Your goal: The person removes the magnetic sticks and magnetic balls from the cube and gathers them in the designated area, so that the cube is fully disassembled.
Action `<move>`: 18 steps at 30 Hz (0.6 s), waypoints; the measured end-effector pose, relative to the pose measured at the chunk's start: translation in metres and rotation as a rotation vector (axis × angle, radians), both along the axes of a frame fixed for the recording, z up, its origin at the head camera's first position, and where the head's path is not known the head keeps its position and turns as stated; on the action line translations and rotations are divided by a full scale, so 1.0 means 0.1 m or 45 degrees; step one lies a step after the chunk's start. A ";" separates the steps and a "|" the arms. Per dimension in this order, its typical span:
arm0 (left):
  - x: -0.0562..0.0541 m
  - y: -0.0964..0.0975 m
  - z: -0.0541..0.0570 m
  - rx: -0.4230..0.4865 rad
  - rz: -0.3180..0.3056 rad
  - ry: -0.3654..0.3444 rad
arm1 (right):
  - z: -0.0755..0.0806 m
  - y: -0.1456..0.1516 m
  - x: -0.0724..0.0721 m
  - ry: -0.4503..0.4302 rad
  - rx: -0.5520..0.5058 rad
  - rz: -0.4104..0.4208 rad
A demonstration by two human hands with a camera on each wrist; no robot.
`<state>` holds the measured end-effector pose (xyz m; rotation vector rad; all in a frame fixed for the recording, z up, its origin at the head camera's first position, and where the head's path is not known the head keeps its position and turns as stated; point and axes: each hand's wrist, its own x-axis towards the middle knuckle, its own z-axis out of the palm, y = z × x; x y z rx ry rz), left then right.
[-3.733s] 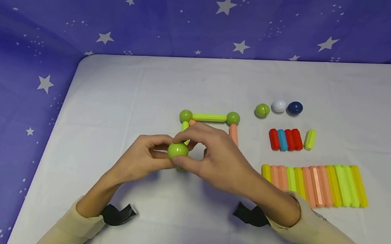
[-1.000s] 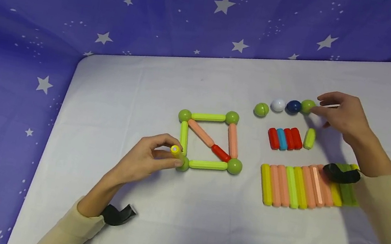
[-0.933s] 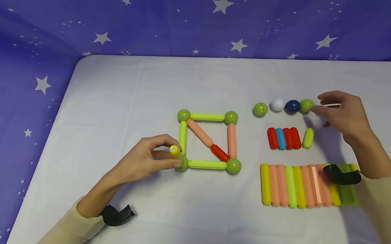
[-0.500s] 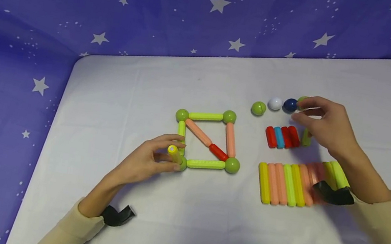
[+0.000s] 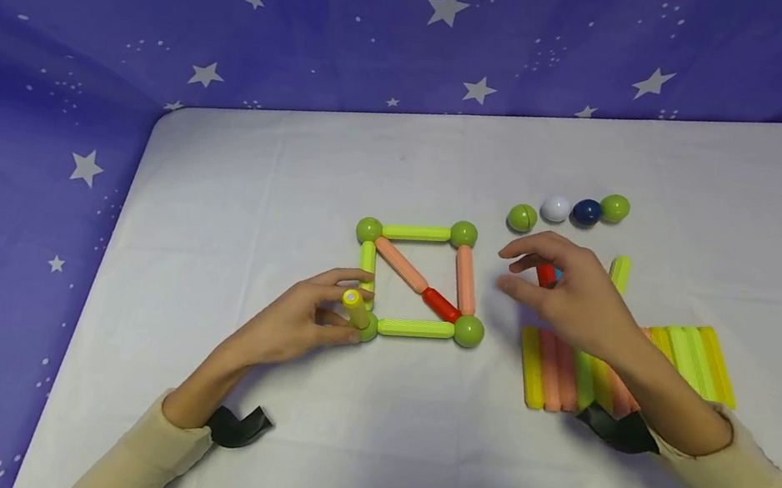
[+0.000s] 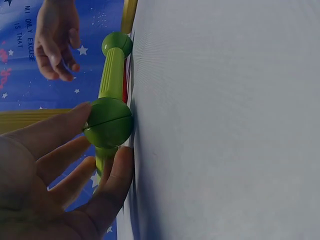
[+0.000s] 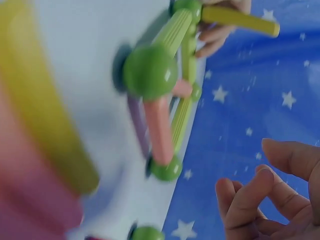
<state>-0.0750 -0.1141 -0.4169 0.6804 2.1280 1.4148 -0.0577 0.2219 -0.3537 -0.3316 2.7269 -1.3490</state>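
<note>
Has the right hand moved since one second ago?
Yes: from right of the dark blue ball, the right hand moved left and down in the head view.

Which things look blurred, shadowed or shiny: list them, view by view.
Head: mostly crisp, soft shadows on the white cloth; left wrist: dim, a bluish shadow on the cloth beside the seamed green ball; right wrist: close-up yellow rod smeared, small highlight on the nearest green ball.

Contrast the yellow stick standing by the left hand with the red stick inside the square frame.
The yellow stick stands up from a green ball; the red stick lies flat, set diagonally. The yellow stick is longer; the red stick is shorter. Both are straight.
</note>
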 end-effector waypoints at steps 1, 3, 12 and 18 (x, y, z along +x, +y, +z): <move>0.00 0.01 0.00 -0.005 -0.007 -0.006 | 0.01 -0.04 0.01 -0.013 -0.011 0.016; -0.01 0.01 0.00 -0.011 -0.022 -0.005 | 0.02 -0.13 0.04 -0.032 -0.036 0.058; -0.06 0.01 -0.02 0.004 -0.049 -0.040 | 0.03 -0.58 0.09 -0.118 -0.173 0.221; -0.08 -0.02 -0.02 0.054 -0.064 -0.096 | 0.01 -0.94 0.09 -0.132 -0.209 0.349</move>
